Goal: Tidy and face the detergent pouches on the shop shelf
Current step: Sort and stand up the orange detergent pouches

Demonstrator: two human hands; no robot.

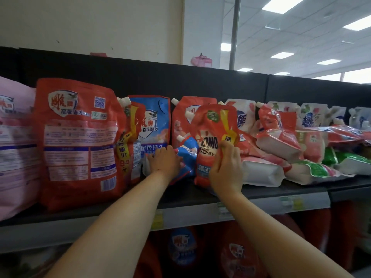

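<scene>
Detergent pouches crowd the black shelf (271, 192). My right hand (225, 167) grips a red OMO pouch (210, 125) by its lower right side and holds it upright, front facing me. My left hand (164, 160) reaches in beside it and grips the base of a blue pouch (152, 121) that stands behind. A small blue pouch (188, 151) leans crumpled between my two hands. A large red pouch (78, 141) stands at the left with its back label facing out.
A pink pouch (14, 149) stands at the far left. To the right, white, pink and green pouches (313, 167) lie toppled in a heap. Price tags line the shelf edge (291, 203). Red detergent bottles (239, 255) fill the shelf below.
</scene>
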